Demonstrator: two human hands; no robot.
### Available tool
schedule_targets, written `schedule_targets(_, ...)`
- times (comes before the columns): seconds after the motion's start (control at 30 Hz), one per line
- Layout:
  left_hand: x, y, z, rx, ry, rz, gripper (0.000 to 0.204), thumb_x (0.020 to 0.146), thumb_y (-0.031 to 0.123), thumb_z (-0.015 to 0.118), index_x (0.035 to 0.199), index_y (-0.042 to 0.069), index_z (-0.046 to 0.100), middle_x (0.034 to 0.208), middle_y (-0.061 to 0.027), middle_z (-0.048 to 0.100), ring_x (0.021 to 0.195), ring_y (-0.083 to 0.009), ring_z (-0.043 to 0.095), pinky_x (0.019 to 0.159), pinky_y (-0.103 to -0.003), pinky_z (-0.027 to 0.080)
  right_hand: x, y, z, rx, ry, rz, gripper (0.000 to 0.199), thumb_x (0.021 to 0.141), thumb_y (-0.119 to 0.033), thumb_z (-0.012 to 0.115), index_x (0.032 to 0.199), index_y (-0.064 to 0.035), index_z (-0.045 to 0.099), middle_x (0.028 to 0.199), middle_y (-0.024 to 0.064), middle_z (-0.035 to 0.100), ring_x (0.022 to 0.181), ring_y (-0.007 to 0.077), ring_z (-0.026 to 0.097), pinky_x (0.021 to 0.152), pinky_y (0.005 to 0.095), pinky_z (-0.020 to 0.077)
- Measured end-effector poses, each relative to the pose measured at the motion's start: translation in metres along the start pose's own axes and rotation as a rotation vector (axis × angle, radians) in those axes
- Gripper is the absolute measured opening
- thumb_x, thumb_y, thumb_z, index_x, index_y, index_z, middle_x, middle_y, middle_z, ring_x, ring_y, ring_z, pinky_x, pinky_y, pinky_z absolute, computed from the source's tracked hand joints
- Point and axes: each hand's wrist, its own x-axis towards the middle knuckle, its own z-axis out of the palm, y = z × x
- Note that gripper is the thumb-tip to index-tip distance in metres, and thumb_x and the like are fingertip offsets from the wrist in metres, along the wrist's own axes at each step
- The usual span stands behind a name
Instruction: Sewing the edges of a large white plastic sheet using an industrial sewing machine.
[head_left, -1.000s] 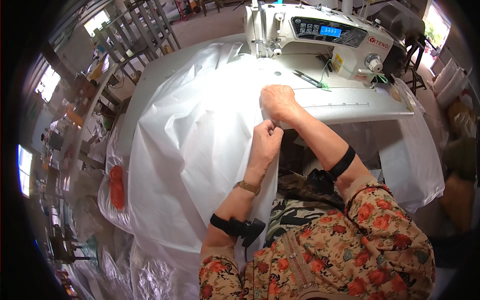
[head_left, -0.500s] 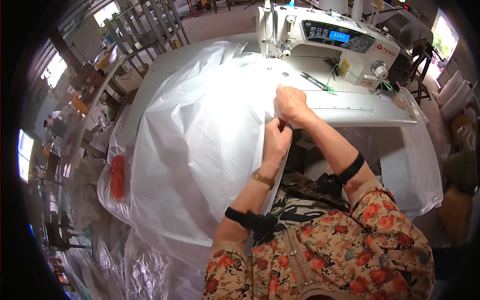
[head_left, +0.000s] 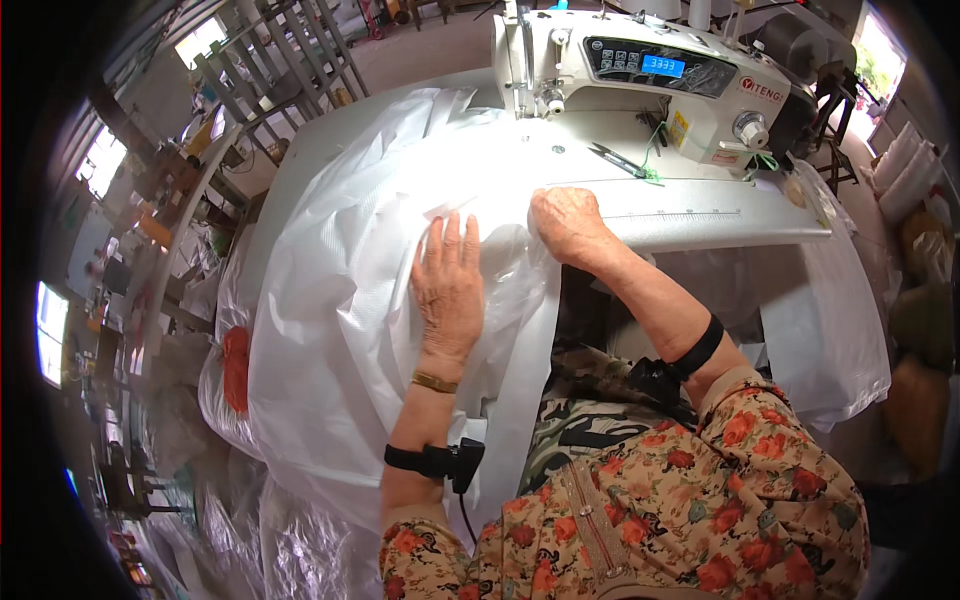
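Observation:
A large white translucent plastic sheet spreads over the left of the sewing table and hangs down at the front. My left hand lies flat on it with the fingers stretched forward. At the sheet's right edge, my right hand is closed in a fist-like pinch on the plastic; its fingertips are partly hidden. Both hands are nearer to me than the needle area of the white sewing machine, whose blue display is lit. Under the lamp the sheet is washed out, so its far edge near the needle is hard to make out.
Dark thread snips with green thread lie on the table right of the needle. A red bundle hangs at the left among clear plastic. More white sheeting hangs at the right. A grey metal rack stands behind.
My left hand has let go of the sheet's edge beside my right hand, moved left and flattened on the plastic. The right hand stays closed at the edge, slightly nearer me.

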Motion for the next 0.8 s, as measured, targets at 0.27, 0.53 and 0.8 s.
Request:
schedule_targets(0.27,0.047,-0.038,0.010,0.041,-0.028,0.051,0.043,0.083,0.001,0.055,0.125,0.002,0.054,0.135,-0.0111,0.052,0.135,-0.0294,0.037,0.111,-0.054,0.024,0.032,0.012,0.006,-0.009,-0.012,-0.079,0.008,0.065,0.002,0.061,0.069,-0.0009,0.067,0.071,0.0207,0.066,0.072,0.0345,0.068,0.063,0.0424,0.0537)
schedule_targets(0.53,0.092,-0.055,0.042,0.059,-0.068,-0.007,0.018,0.084,-0.001,0.049,0.098,0.000,0.060,0.130,-0.0145,0.055,0.132,-0.0335,0.041,0.115,-0.055,0.018,0.059,0.019,0.020,0.034,0.084,-0.026,0.008,0.069,-0.002,0.060,0.071,-0.0006,0.068,0.075,0.0207,0.068,0.075,0.0345,0.069,0.062,0.0429,0.0541)
schedule_targets(0.8,0.075,-0.061,0.050,-0.069,0.054,-0.008,0.028,0.084,-0.002,0.048,0.108,-0.001,0.062,0.129,-0.0156,0.057,0.131,-0.0314,0.044,0.116,-0.054,0.016,0.021,0.006,0.021,0.152,0.172,0.044,0.008,0.073,-0.001,0.056,0.077,0.0027,0.062,0.072,0.0229,0.065,0.072,0.0375,0.067,0.066,0.0466,0.0526)
